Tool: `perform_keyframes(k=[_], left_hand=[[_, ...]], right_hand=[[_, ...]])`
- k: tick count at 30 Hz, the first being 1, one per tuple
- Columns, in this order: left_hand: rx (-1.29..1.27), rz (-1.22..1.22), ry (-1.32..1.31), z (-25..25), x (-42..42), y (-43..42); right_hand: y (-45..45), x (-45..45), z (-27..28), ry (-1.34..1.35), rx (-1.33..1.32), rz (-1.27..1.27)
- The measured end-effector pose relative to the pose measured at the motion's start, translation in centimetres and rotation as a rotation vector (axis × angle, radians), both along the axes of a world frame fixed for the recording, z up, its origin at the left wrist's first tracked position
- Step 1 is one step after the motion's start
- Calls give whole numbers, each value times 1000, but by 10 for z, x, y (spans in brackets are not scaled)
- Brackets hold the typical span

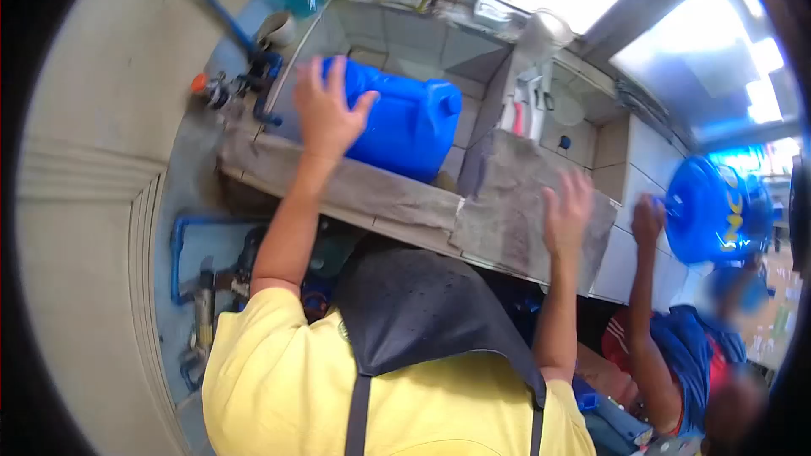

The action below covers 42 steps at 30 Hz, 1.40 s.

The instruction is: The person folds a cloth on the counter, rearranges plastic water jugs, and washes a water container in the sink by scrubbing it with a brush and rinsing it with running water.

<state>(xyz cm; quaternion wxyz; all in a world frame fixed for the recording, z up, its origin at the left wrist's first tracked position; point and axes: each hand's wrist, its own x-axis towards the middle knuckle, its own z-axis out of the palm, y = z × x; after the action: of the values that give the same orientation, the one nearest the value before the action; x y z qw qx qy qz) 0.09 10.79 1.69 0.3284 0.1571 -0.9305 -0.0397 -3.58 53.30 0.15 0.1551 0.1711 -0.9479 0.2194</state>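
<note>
The apron (pixel 422 308) hangs below my grip; my left hand (pixel 328 114) spreads wide by the jug (pixel 401 122), my right hand (pixel 568 213) open over the ledge (pixel 511 203).

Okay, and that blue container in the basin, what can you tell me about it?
The blue container looks like shiny, molded plastic, with rounded edges and a blue cap at its right end. It lies on its side inside the tiled basin. The left hand is spread over its left end; whether they touch is unclear.
</note>
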Motion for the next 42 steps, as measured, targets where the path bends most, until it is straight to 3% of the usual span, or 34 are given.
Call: perform_keyframes(k=[3, 6, 9, 13, 14, 19, 30, 35, 39, 40, 42], left_hand=[[-56, 115, -269, -13, -18, -50], [26, 99, -337, -28, -32, -70], [163, -2, -305, -51, -35, -69], [128, -89, -227, -36, -26, -62], [162, -122, -207, -32, -25, -60], [111, -157, -202, -31, -25, -64], [73, -365, -184, -34, -27, -85], [53, -357, -199, -27, -23, -88], [1129, -561, -90, -46, -36, -137], [1128, -567, -102, -55, -41, -149], [1412, -445, -167, -85, -56, -176]], right_hand=[[-87, -22, 27, 81, -96, 276], [-167, -42, 28, 151, -87, 472], [-234, -54, 22, 182, 28, 549], [-286, -61, 3, 88, 143, 535], [-294, -60, 1, 4, 221, 490], [-301, -58, -10, 183, 194, 417], [-302, -58, -10, 200, 246, 406], [-305, -61, -3, 72, 256, 406], [-311, -75, 34, -368, 451, 532], [-312, -76, 32, -375, 444, 523], [-311, -76, 20, -311, 374, 512]])
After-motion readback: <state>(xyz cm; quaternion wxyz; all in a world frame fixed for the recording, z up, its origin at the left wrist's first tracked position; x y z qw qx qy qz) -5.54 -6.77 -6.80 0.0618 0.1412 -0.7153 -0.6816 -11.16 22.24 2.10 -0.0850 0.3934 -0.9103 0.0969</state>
